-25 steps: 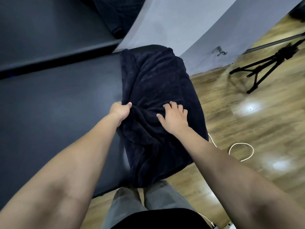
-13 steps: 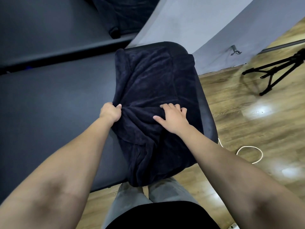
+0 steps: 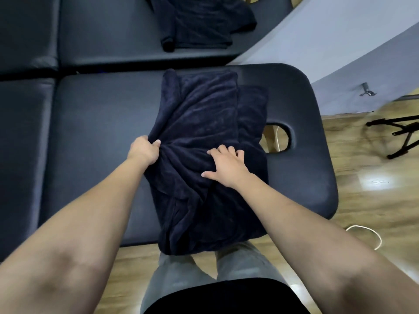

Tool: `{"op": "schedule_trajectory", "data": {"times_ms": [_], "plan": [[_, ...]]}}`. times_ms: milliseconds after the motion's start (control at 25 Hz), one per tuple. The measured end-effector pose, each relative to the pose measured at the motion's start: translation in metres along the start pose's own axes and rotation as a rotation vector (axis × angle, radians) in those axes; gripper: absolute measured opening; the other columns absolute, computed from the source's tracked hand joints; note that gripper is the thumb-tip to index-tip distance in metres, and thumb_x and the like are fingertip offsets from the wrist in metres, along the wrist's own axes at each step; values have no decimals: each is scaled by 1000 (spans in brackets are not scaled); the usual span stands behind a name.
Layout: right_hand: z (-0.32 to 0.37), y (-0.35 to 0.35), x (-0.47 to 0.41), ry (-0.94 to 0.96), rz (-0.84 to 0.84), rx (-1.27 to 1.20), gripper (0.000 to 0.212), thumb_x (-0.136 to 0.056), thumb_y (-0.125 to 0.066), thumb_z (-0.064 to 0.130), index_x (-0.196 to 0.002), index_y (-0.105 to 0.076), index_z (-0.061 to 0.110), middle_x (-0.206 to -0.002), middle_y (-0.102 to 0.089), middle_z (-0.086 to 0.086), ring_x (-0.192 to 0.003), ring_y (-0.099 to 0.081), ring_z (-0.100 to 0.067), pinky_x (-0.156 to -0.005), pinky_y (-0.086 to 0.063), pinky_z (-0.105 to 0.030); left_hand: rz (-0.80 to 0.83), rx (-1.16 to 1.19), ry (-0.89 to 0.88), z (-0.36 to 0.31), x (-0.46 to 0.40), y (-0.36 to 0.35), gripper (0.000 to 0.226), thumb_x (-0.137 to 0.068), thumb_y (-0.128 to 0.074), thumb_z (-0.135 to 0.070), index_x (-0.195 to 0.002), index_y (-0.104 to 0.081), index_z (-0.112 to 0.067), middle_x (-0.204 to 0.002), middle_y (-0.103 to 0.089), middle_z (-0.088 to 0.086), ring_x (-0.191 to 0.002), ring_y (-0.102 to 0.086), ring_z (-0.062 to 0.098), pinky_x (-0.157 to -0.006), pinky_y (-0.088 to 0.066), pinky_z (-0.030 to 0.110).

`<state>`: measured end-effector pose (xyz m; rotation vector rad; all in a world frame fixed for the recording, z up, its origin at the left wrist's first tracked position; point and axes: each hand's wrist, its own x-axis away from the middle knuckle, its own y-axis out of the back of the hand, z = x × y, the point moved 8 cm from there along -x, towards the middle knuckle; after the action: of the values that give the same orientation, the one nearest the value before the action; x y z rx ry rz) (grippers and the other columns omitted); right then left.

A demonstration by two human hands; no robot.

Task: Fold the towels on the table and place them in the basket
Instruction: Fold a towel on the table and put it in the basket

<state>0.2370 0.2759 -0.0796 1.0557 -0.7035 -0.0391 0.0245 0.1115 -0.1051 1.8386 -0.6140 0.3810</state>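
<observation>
A dark navy towel (image 3: 204, 114) lies lengthwise across the black padded table (image 3: 97, 123), its near end hanging over the front edge. My left hand (image 3: 144, 150) grips a bunch of the cloth at the towel's left edge. On the towel's middle my right hand (image 3: 226, 165) presses down, fingertips dug into the folds. A second dark towel (image 3: 199, 21) lies crumpled on the far table. No basket is in view.
The table has a face hole (image 3: 280, 138) just right of the towel. A second padded table (image 3: 108, 35) stands behind. To the right are wooden floor, a black tripod (image 3: 399, 134), a white cable (image 3: 371, 234) and a pale wall.
The towel has been pulled left along the table, uncovering the right end and its face hole. Both hands kept their hold and shifted left with it.
</observation>
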Motion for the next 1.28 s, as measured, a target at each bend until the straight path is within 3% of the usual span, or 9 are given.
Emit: {"op": "schedule_trajectory", "data": {"times_ms": [160,400,640,920,1080,1160,1280], "plan": [[72,-18,-18,5,-15,12,73,-91,-62,60,-151,-38,25,-141,-44,-2,-128,-40,-27,-110,-25,-47,-5,-10,-5,55,-24,44,43,-102,-53,-40,-127,-59,-6,-128,-62,18,-119,-57,39,-100,-48,44],[204,-52,-54,9,-68,-13,67,-92,-61,59,-147,-43,24,-139,-45,-1,-125,-40,-28,-109,-28,-47,-44,-43,-9,149,-68,131,36,-100,-53,-43,-116,-61,-12,-121,-64,16,-111,-60,39,-93,-49,42],[311,-75,-83,76,-62,1,65,-92,-59,60,-144,-45,25,-135,-49,0,-123,-42,-27,-105,-30,-45,-62,-67,51,244,-93,193,39,-100,-53,-42,-123,-62,-11,-125,-65,16,-117,-58,39,-99,-48,44],[321,-72,-93,57,-11,96,67,-89,-59,67,-141,-49,25,-134,-51,-1,-125,-44,-27,-106,-29,-47,18,-40,-33,263,-79,188,42,-102,-52,-39,-126,-52,-5,-130,-60,17,-121,-55,39,-94,-44,41],[339,-73,-90,141,25,-49,79,-84,-65,68,-147,-43,25,-144,-42,0,-129,-37,-28,-111,-28,-47,-123,-117,-157,260,-63,198,49,-99,-57,-32,-141,-38,-15,-140,-44,10,-125,-49,33,-97,-45,48],[349,-72,-91,126,21,-148,82,-85,-69,63,-150,-39,24,-150,-41,1,-133,-37,-27,-112,-27,-47,-195,-175,-298,249,-56,204,50,-97,-58,-29,-143,-42,-18,-142,-42,6,-129,-43,30,-102,-44,49],[359,-76,-93,84,35,-216,82,-86,-71,57,-152,-36,24,-153,-43,1,-136,-37,-27,-113,-26,-47,-40,-224,-391,248,-55,195,47,-97,-56,-31,-144,-50,-23,-151,-38,-1,-139,-35,25,-111,-38,47]]}}
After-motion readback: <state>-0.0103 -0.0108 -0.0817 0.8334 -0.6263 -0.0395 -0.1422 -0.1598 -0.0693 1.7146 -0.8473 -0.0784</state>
